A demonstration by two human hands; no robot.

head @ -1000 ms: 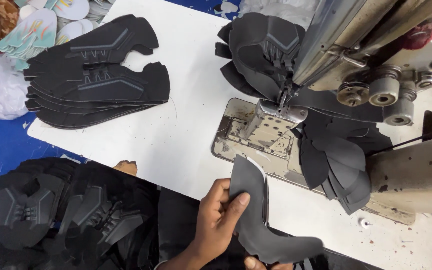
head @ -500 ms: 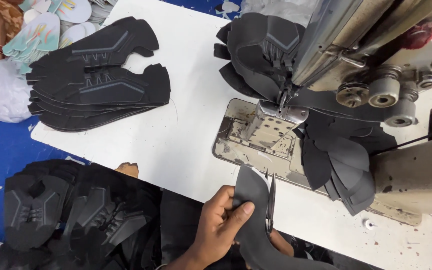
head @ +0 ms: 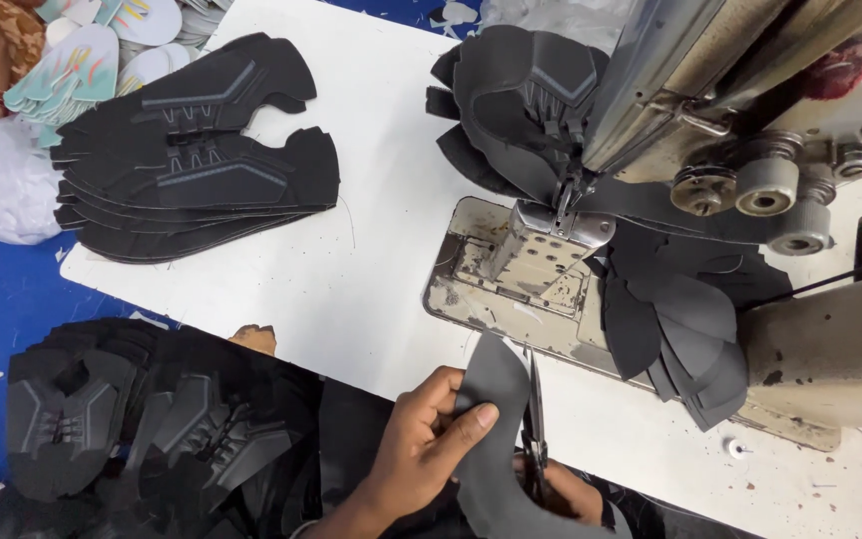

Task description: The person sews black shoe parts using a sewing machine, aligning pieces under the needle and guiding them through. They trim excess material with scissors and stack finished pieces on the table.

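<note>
Two hands work at the near edge of a white desk (head: 371, 269), which stretches up and away from them. Up and to the right of the hands stands a grey sewing machine (head: 750, 150), its worn metal bed plate (head: 511, 289) lying just above the left hand, with a bunch of dark cut pieces (head: 690, 339) hanging beside it. Far up and to the left of the hands lies a stack of black shoe upper panels (head: 192, 170) on the desk, and a second heap of black panels (head: 142, 429) sits just left of the left hand, off the desk's edge. The left hand (head: 421, 449) is closed in a pinch, thumb on top and fingers beneath, on a dark grey shoe piece (head: 496, 419) that rises upright between both hands. The right hand (head: 561, 494), mostly hidden behind that piece, is closed around scissors (head: 534, 419) whose blades stand along the piece's right edge.
</note>
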